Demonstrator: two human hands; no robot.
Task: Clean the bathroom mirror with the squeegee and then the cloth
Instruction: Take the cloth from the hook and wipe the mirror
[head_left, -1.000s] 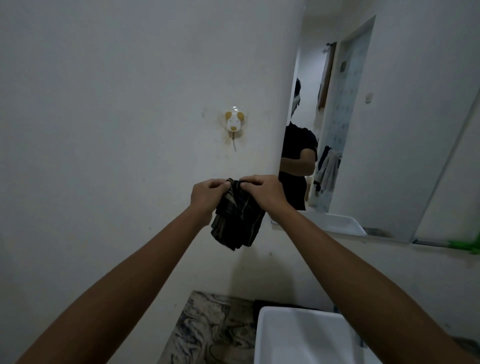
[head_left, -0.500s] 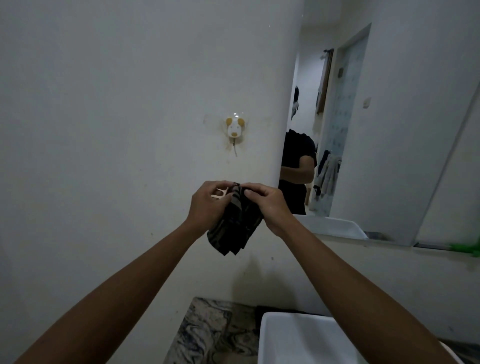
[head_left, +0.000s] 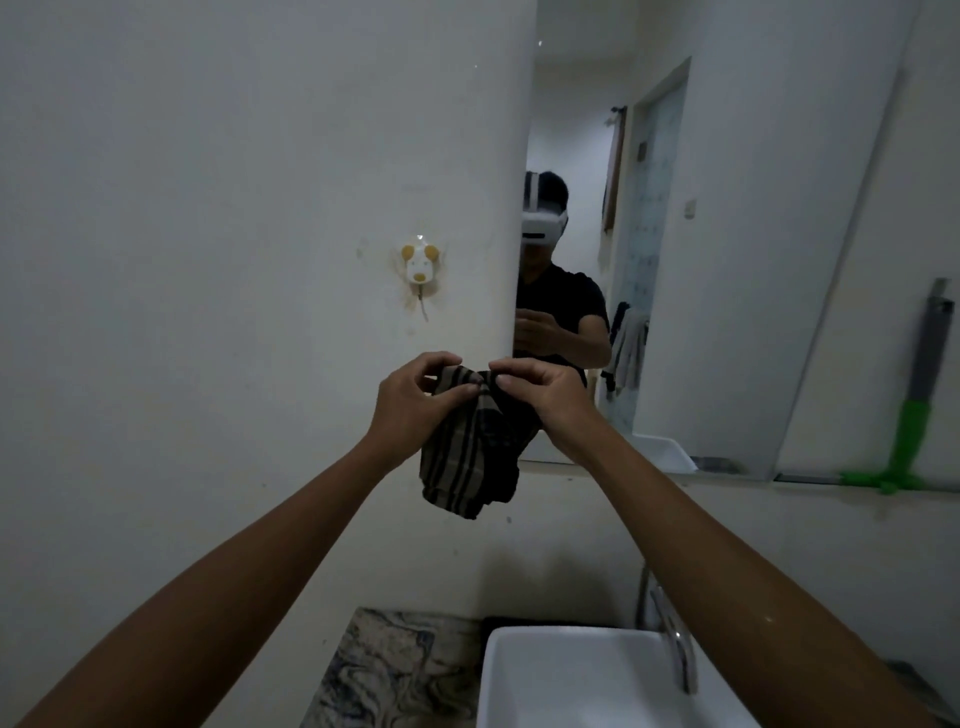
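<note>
**Cloth bunched between both hands, squeegee parked at the mirror's edge**

While pinched at its top edge by both hands, hangs the striped cloth at centre frame, slack and folded over itself, just in front of the mirror's lower left corner. Left hand with thumb and fingers closed on the cloth's upper left fold; right hand likewise nipping the upper right fold, fingertips of the two almost meeting. Probably gathered this way to find an edge or fold a clean pad before wiping; judged from the grip, not seen.

Mirror filling the upper right of the frame, well within reach of the raised arms. Squeegee at far right, grey shaft up, green head down on the ledge, leaning against the wall beside the mirror: set aside, which suggests the squeegee pass is done and the cloth pass is next.

Wall hook shaped like a small dog, centre left, bare of anything hanging; likely the cloth's usual place. Sink and tap at bottom right, marbled counter to their left.

No brand, label or readable writing anywhere in view.
</note>
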